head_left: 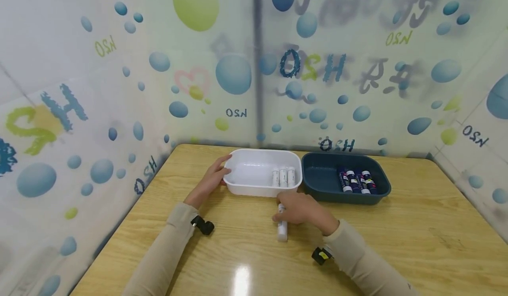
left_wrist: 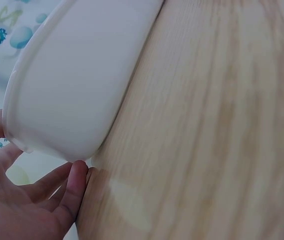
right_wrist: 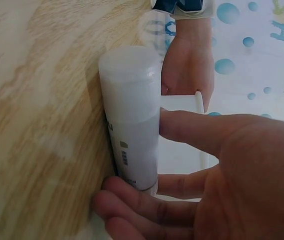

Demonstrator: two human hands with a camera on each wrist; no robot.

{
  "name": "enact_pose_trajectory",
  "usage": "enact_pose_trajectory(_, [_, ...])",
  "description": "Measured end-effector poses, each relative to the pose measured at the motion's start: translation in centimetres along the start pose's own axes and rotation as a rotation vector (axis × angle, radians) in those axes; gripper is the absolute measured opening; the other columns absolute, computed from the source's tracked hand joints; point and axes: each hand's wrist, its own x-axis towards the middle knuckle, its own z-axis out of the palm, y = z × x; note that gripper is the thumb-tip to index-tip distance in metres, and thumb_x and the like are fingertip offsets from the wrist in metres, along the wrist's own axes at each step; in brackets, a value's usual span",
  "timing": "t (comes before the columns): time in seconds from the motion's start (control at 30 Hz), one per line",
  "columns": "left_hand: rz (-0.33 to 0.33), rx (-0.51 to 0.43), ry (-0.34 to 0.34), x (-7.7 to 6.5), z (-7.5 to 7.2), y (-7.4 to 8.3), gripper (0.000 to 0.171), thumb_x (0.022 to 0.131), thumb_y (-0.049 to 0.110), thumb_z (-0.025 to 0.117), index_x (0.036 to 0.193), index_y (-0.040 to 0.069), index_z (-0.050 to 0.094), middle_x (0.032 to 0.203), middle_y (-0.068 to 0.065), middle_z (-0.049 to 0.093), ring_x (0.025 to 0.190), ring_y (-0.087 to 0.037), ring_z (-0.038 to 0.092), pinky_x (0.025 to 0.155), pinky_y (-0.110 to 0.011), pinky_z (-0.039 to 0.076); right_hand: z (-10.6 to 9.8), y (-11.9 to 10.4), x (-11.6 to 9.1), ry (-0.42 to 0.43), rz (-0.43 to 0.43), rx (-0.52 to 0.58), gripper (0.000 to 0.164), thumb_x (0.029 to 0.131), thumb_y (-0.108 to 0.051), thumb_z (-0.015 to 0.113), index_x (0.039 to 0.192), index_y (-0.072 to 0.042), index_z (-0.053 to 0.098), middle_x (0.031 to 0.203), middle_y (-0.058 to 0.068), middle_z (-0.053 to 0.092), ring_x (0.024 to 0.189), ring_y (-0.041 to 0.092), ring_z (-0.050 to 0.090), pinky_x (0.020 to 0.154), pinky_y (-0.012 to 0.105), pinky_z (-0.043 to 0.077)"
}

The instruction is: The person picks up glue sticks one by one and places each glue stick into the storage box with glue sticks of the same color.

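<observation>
At the left end of the white plastic bin (head_left: 254, 191), my left hand (head_left: 212, 177) holds the end wall, thumb at the rim and other fingers along the outside. In the left wrist view, fingertips (left_wrist: 78, 167) are at the bin's lower corner. My right hand (head_left: 299, 207) grips a white glue stick (right_wrist: 132, 120) between thumb and fingers, close over the table in front of the bin. Its wide end points toward me; the fingers partly hide the other end. Three similar white glue sticks (head_left: 283, 177) stand side by side at the right of the bin.
Right beside the white bin is a dark blue bin (head_left: 347, 197), holding several dark glue sticks (head_left: 357, 182) with white ends. Both bins sit near the back edge of the wooden table (head_left: 222, 260). Walls with printed bubbles (head_left: 234, 74) rise behind and to the sides.
</observation>
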Motion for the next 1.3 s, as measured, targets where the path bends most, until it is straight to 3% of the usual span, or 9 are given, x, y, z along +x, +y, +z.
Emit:
enact_pose_trajectory(0.1, [-0.001, 0.002, -0.002, 0.0, 0.0, 0.1, 0.058, 0.107, 0.021, 0.049, 0.163, 0.02, 0.033, 0.143, -0.03, 0.055, 0.096, -0.022, 0.061, 0.079, -0.024, 0.049, -0.2, 0.0, -0.1, -0.018, -0.003, -0.019, 0.048, 0.086, -0.041, 0.082, 0.12, -0.012, 0.064, 0.09, -0.003, 0.061, 0.078, 0.017, 0.057, 0.066, 0.034, 0.046])
enact_pose_trajectory(0.37, [0.021, -0.005, 0.0, 0.1, 0.0, -0.2, 0.058, 0.106, 0.016, 0.049, 0.162, 0.015, 0.034, 0.123, -0.028, 0.061, 0.078, -0.013, 0.057, 0.071, -0.022, 0.049, -0.5, -0.2, -0.5, -0.089, 0.006, -0.037, 0.06, 0.083, -0.043, 0.084, 0.128, -0.01, 0.062, 0.096, -0.001, 0.061, 0.084, 0.018, 0.057, 0.071, 0.036, 0.045])
enact_pose_trajectory(0.57, [0.024, -0.01, 0.006, 0.1, 0.0, -0.1, 0.057, 0.106, 0.017, 0.049, 0.162, 0.017, 0.035, 0.131, -0.032, 0.059, 0.085, -0.017, 0.059, 0.073, -0.022, 0.05, -0.8, -0.1, -0.5, -0.145, 0.022, 0.061, 0.054, 0.084, -0.034, 0.085, 0.125, -0.01, 0.06, 0.093, 0.003, 0.061, 0.073, 0.019, 0.062, 0.061, 0.032, 0.051])
enact_pose_trajectory(0.83, [0.011, 0.0, 0.004, 0.1, 0.1, 0.0, 0.057, 0.106, 0.017, 0.049, 0.162, 0.018, 0.035, 0.13, -0.03, 0.059, 0.083, -0.016, 0.058, 0.074, -0.023, 0.049, -0.9, -0.2, -0.5, -0.2, 0.022, 0.109, 0.052, 0.083, -0.021, 0.087, 0.123, -0.012, 0.057, 0.097, 0.006, 0.061, 0.078, 0.02, 0.063, 0.064, 0.032, 0.054])
enact_pose_trajectory(1.07, [-0.002, 0.004, 0.0, 0.0, 0.1, 0.0, 0.057, 0.107, 0.02, 0.048, 0.162, 0.02, 0.034, 0.141, -0.029, 0.055, 0.095, -0.021, 0.059, 0.079, -0.025, 0.048, -1.0, -0.1, -0.6, -0.212, -0.026, 0.124, 0.055, 0.082, -0.016, 0.088, 0.125, -0.014, 0.054, 0.1, 0.005, 0.06, 0.082, 0.019, 0.061, 0.063, 0.031, 0.052])
enact_pose_trajectory(1.3, [-0.025, -0.019, -0.014, -0.2, 0.0, 0.5, 0.058, 0.108, 0.018, 0.047, 0.164, 0.017, 0.03, 0.144, -0.032, 0.053, 0.089, -0.019, 0.058, 0.08, -0.028, 0.049, -1.2, 0.1, -0.5, -0.205, -0.085, 0.159, 0.053, 0.083, -0.013, 0.086, 0.124, -0.02, 0.054, 0.096, 0.006, 0.061, 0.076, 0.019, 0.061, 0.063, 0.031, 0.051])
